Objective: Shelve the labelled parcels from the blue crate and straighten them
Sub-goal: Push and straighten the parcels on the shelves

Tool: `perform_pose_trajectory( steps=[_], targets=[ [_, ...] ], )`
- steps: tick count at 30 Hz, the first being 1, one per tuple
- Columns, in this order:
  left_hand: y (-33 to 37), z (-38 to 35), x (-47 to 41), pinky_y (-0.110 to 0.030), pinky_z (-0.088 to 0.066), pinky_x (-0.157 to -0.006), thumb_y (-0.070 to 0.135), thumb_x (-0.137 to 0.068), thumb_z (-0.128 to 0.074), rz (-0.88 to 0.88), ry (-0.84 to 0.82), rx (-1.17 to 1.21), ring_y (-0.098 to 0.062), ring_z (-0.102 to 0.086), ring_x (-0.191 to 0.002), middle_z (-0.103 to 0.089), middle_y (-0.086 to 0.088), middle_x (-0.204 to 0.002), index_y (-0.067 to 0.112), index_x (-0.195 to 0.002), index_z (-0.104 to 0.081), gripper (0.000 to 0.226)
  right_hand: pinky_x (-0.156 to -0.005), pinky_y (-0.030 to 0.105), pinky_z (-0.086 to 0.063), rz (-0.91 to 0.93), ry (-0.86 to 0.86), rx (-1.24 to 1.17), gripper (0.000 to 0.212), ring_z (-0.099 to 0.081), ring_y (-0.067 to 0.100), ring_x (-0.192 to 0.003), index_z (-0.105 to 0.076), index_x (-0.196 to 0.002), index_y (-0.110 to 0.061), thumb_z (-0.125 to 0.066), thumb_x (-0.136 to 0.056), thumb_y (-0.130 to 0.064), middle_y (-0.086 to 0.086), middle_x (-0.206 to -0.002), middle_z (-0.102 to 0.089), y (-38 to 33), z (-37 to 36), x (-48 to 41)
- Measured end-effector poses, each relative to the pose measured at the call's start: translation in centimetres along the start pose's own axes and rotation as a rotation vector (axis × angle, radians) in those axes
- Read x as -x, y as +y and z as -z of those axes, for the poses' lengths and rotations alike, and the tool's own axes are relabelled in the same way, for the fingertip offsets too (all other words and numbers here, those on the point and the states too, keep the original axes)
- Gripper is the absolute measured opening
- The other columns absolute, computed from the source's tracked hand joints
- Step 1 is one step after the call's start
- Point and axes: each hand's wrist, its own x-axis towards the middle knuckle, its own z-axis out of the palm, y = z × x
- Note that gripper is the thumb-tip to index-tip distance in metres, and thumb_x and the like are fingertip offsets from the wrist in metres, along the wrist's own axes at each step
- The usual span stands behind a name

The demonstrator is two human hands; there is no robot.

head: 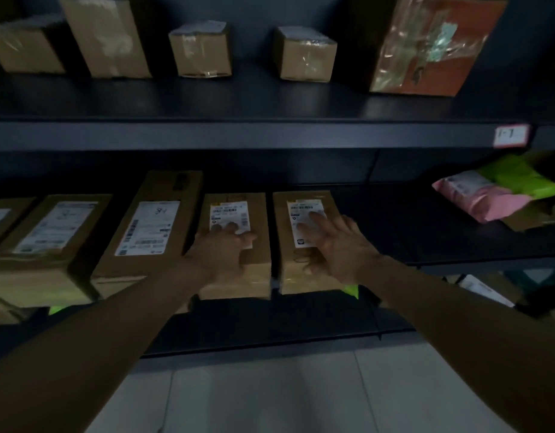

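Note:
Two narrow cardboard parcels with white labels lie side by side on the middle shelf [395,232]. My left hand [221,248] rests flat on top of the left parcel [254,276], fingers over its label's lower edge. My right hand [335,242] lies on the right parcel [301,276], fingers spread across its label. Neither hand grips a parcel. Left of them lie a longer labelled box [145,232] and a wider labelled box [51,232]. The blue crate is out of view.
The upper shelf [270,135] carries several brown boxes and an orange parcel [435,45] wrapped in film. A pink mailer [482,195] and a green mailer [526,178] lie at the right of the middle shelf. A tag reading 1-1 [510,135] marks the shelf edge. Light floor tiles [270,395] lie below.

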Motion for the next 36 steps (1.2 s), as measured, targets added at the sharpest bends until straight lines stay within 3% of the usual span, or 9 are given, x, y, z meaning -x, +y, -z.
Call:
perform_pose_trajectory(
  steps=[5,7,9,11,14,19,27,36],
  targets=[
    [0.2,0.1,-4.2,-0.046,-0.033,-0.108,0.032,-0.084,-0.063,-0.010,0.087,0.106,-0.025,-0.034,-0.132,-0.031,0.000,-0.146,0.040,-0.147,-0.025,0.074,-0.115,0.048,-0.006,0.021,-0.032,-0.111,0.087,0.002,0.024,-0.146,-0.001,-0.152,-0.032,-0.054,-0.088,-0.054,0.000,-0.161,0.001,2.5,-2.0,-2.8],
    [0.0,-0.6,-5.5,-0.053,-0.026,-0.112,0.035,-0.083,-0.064,-0.006,0.123,0.118,-0.025,-0.026,-0.137,-0.024,0.001,-0.151,0.044,-0.146,-0.022,0.076,-0.115,0.047,-0.003,-0.002,-0.005,-0.100,0.088,0.004,0.023,-0.146,0.004,-0.152,-0.034,-0.053,-0.088,-0.055,-0.001,-0.161,0.005,3.5,-2.8,-3.7],
    [0.0,-1.5,-6.5,-0.065,-0.008,-0.112,0.041,-0.082,-0.065,0.021,0.138,0.126,-0.029,-0.009,-0.142,-0.008,0.004,-0.156,0.053,-0.144,-0.013,0.082,-0.115,0.048,-0.002,-0.044,0.022,-0.085,0.088,0.005,0.023,-0.146,0.006,-0.151,-0.035,-0.051,-0.088,-0.057,-0.001,-0.161,0.006,4.8,-3.5,-4.1],
    [-0.1,-2.2,-7.3,-0.068,-0.004,-0.107,0.047,-0.079,-0.067,0.037,0.148,0.124,-0.032,0.000,-0.143,0.002,0.005,-0.158,0.060,-0.141,-0.006,0.088,-0.115,0.051,-0.002,-0.105,0.040,-0.074,0.087,0.005,0.024,-0.147,0.006,-0.151,-0.037,-0.050,-0.088,-0.059,-0.001,-0.161,0.006,5.9,-4.0,-4.4],
    [0.4,-2.2,-8.6,-0.063,-0.012,-0.108,0.047,-0.076,-0.069,0.023,0.176,0.175,-0.031,0.000,-0.142,0.002,0.007,-0.158,0.063,-0.139,-0.007,0.090,-0.113,0.057,-0.001,-0.186,0.040,-0.047,0.084,0.003,0.029,-0.146,0.006,-0.150,-0.038,-0.049,-0.089,-0.057,0.001,-0.161,0.005,7.7,-4.2,-4.7],
    [1.9,-1.6,-10.6,-0.056,-0.012,-0.109,0.045,-0.074,-0.070,0.022,0.181,0.193,-0.030,-0.001,-0.141,0.001,0.008,-0.158,0.064,-0.138,-0.008,0.091,-0.113,0.057,-0.004,-0.239,0.021,-0.030,0.082,-0.003,0.032,-0.145,0.005,-0.151,-0.038,-0.051,-0.091,-0.051,0.001,-0.161,0.003,10.2,-4.1,-5.6],
    [2.9,-0.8,-13.7,-0.059,-0.006,-0.110,0.044,-0.077,-0.068,0.048,0.179,0.151,-0.028,0.005,-0.145,0.005,0.007,-0.159,0.062,-0.140,-0.003,0.092,-0.113,0.055,-0.009,-0.235,0.033,-0.041,0.081,-0.002,0.032,-0.145,0.006,-0.151,-0.037,-0.051,-0.094,-0.046,0.001,-0.161,0.006,13.4,-4.4,-7.4],
    [3.5,0.2,-15.2,-0.058,-0.011,-0.110,0.044,-0.080,-0.066,0.106,0.169,0.066,-0.028,0.001,-0.146,0.005,0.006,-0.160,0.058,-0.142,-0.001,0.091,-0.113,0.054,-0.010,-0.259,0.122,-0.009,0.074,-0.008,0.034,-0.143,0.002,-0.151,-0.033,-0.047,-0.096,-0.044,0.003,-0.160,-0.004,14.3,-5.3,-7.7]
  ],
)
